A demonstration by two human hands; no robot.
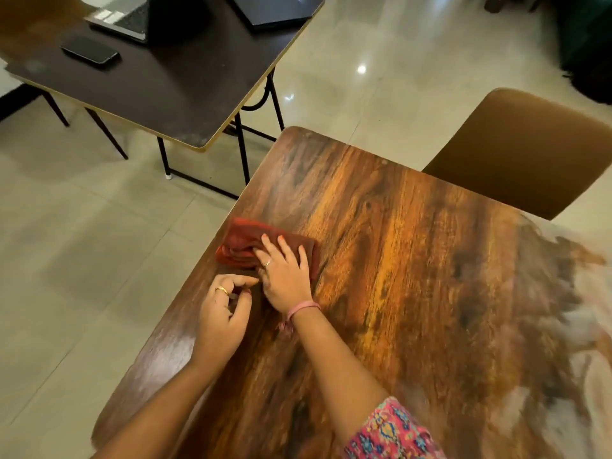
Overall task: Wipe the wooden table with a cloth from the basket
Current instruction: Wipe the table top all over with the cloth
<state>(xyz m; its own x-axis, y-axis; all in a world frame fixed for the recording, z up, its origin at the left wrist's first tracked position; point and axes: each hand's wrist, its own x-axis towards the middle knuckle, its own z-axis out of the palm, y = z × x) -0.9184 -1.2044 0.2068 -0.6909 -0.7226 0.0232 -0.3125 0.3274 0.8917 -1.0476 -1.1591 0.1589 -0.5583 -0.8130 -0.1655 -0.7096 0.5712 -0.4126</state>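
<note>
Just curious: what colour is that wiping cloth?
Reddish-brown cloth, seen in the head view.

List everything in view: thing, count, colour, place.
wooden table: one, brown grain, centre and right
cloth: one, red, folded, near the table's left edge
chair: one, brown, beyond the table's far right
dark table: one, black-brown, upper left
phone: one, black, on the dark table
laptops: two, dark, on the dark table's far side
floor: pale tiles
left hand: fingers curled, beside the cloth
right hand: flat, pressing the cloth
</note>
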